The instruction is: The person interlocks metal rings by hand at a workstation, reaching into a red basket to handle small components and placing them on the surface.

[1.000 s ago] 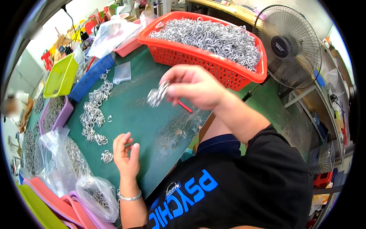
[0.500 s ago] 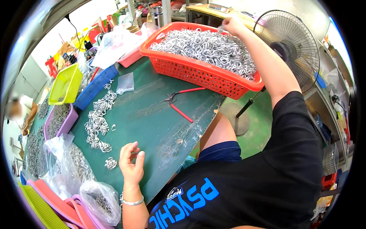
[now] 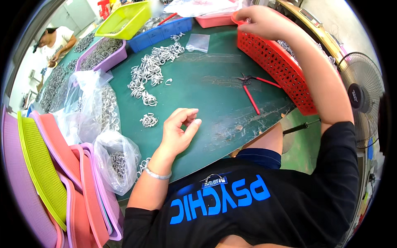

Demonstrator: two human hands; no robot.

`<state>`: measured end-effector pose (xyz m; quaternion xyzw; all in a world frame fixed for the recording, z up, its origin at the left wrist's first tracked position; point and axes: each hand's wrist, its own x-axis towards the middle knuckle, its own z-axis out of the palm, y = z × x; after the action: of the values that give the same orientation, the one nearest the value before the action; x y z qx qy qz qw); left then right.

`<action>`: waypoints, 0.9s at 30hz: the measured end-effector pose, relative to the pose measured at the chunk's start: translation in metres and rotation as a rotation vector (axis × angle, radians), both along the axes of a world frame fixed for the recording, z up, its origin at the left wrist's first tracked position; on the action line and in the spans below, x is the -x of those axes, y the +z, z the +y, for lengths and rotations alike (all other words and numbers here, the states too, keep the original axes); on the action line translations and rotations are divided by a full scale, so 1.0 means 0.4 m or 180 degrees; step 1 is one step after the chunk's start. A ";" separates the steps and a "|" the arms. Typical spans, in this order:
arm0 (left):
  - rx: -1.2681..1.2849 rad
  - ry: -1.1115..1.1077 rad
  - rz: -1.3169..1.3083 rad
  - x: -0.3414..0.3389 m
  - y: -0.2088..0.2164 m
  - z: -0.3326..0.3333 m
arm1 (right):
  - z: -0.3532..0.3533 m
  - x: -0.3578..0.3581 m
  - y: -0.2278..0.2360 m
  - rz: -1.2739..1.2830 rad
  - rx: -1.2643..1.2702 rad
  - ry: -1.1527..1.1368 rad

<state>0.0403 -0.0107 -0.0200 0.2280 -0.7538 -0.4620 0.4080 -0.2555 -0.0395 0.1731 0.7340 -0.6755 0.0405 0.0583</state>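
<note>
My left hand (image 3: 180, 129) rests on the green tabletop (image 3: 194, 93) with its fingers loosely curled, the thumb apart and nothing in it. Beside it lie a small cluster of metal rings (image 3: 149, 120) and a longer pile of open metal rings (image 3: 149, 70). Over the near-left rim of the red perforated basket (image 3: 277, 62), my right hand (image 3: 260, 22) is closed, slightly blurred. A bit of grey metal, apparently rings, shows between its fingers. My forearm hides much of the basket's heap of rings (image 3: 286, 48). Red-handled pliers (image 3: 250, 93) lie spread on the table.
A clear plastic sheet (image 3: 198, 42) lies near a blue tray (image 3: 159, 35). Purple (image 3: 105, 58) and yellow-green (image 3: 124, 20) bins stand farther left. Plastic bags (image 3: 118, 161) and stacked baskets (image 3: 78, 182) crowd the near left. A fan (image 3: 359, 97) stands right; another person (image 3: 58, 45) sits far left.
The view has swung left, so the table things sit farther right. My right hand has moved from the basket's far side toward its table side. My left hand stays by the small ring cluster.
</note>
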 end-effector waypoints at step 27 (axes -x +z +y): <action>0.1012 0.0104 -0.0468 0.004 0.026 -0.007 | -0.482 -0.169 -0.372 -0.0193 -0.1199 0.0876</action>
<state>0.0387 -0.0137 -0.0097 0.2059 -0.8413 -0.3123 0.3902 -0.1877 -0.2322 0.0244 0.8155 -0.5660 -0.0567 -0.1061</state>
